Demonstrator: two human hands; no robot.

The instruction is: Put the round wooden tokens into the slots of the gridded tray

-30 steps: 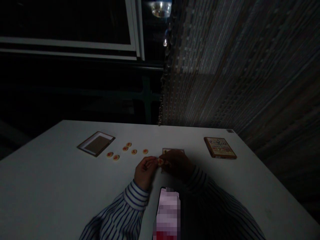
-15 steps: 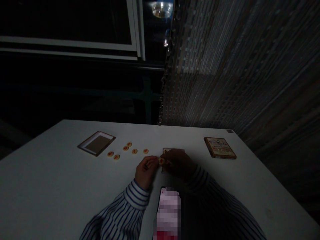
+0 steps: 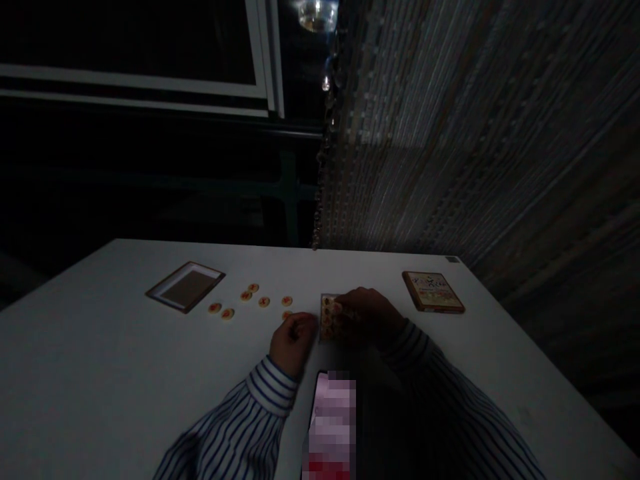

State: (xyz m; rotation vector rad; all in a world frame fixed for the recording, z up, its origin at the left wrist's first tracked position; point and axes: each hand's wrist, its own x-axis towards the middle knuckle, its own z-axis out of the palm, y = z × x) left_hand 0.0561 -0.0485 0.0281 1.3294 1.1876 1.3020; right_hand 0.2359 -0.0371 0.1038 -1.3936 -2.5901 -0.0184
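My left hand (image 3: pixel 294 343) is raised just left of a small tray, its fingers curled and pinched together; whether anything is in them is hidden. Over the right part of the tray (image 3: pixel 321 333) is my right hand (image 3: pixel 370 317), fingers closed and pointing down onto round Chinese chess pieces (image 3: pixel 327 312) set in rows there. The piece at its fingertips is mostly covered and dark. Beyond my left hand lies a loose piece (image 3: pixel 287 315), partly hidden by the fingers. Several more loose pieces (image 3: pixel 264 302) with red marks are scattered on the white table (image 3: pixel 125 360).
An open box lid or tray (image 3: pixel 186 287) with a brown inside lies at the left. A printed box (image 3: pixel 433 292) rests at the right. Near me is a phone (image 3: pixel 333 427) with a lit screen. A bead curtain (image 3: pixel 410 133) hangs behind the table.
My hands have moved apart. The chess piece that was between them is no longer visible there, and my right hand has shifted right, uncovering rows of pieces in the tray.
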